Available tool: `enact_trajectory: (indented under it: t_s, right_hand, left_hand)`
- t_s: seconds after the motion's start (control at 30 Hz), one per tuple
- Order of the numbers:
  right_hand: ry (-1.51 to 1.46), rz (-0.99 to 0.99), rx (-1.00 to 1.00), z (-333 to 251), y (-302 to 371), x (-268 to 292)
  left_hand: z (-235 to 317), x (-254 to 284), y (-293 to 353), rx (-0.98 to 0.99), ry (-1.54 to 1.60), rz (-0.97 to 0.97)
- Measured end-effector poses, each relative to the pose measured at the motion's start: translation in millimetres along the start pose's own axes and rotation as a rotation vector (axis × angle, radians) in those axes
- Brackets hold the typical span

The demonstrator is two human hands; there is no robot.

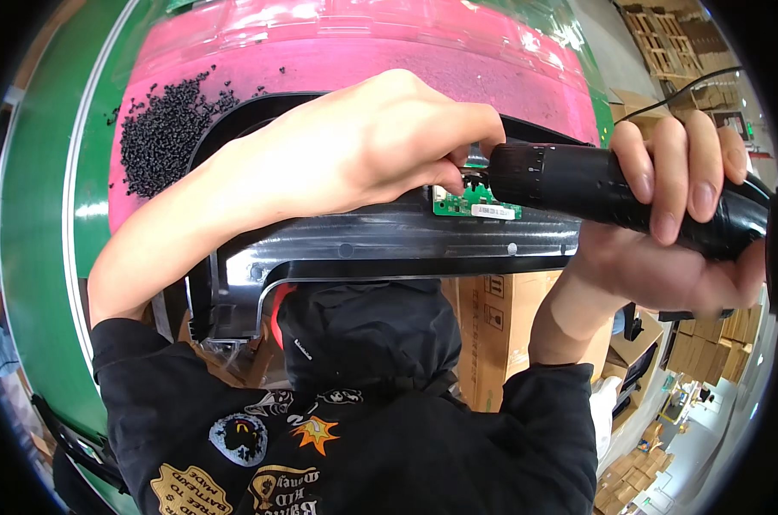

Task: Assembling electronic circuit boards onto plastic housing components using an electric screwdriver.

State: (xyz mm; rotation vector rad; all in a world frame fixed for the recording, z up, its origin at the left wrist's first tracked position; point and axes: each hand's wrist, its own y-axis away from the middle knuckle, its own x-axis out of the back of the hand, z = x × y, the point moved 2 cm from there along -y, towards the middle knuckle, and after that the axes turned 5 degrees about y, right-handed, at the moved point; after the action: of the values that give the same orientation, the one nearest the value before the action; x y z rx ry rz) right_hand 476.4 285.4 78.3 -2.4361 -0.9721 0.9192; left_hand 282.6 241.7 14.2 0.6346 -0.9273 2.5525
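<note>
My right hand is wrapped around a thick black electric screwdriver, which lies nearly level with its tip toward the left. At that tip my left hand is closed, thumb and fingers pinched together; whatever small thing they hold is hidden. Just under the tip, a green circuit board with a white label sits in a long black plastic housing. My left hand and forearm cover the housing's upper left part, and the screwdriver hides some of its right side.
Many small black screws are heaped left of the housing on a pink mat, a few scattered. Clear plastic sheeting lies along the far side. The green tabletop extends left. A cardboard box stands below the near edge.
</note>
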Motion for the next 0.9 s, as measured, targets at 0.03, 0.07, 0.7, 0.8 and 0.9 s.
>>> enact_trajectory:
  t_s: [0.03, 0.07, 0.7, 0.8, 0.9]
  right_hand:
    - [0.002, -0.014, 0.000, -1, 1, 0]
    - [0.004, -0.027, 0.000, -3, 2, 0]
    - [0.204, -0.135, -0.131, 20, 21, 12]
    - [0.224, -0.148, -0.173, 20, 20, 6]
    - [0.231, -0.307, -0.114, 24, 19, 1]
  left_hand:
    - [2, 1, 0, -0.017, -0.009, -0.005]
    - [5, 2, 0, -0.035, -0.018, -0.010]
    - [-5, -2, 2, -0.015, -0.091, -0.005]
    - [0, -1, 4, 0.075, -0.151, -0.056]
    - [4, -1, 5, 0.141, -0.170, -0.103]
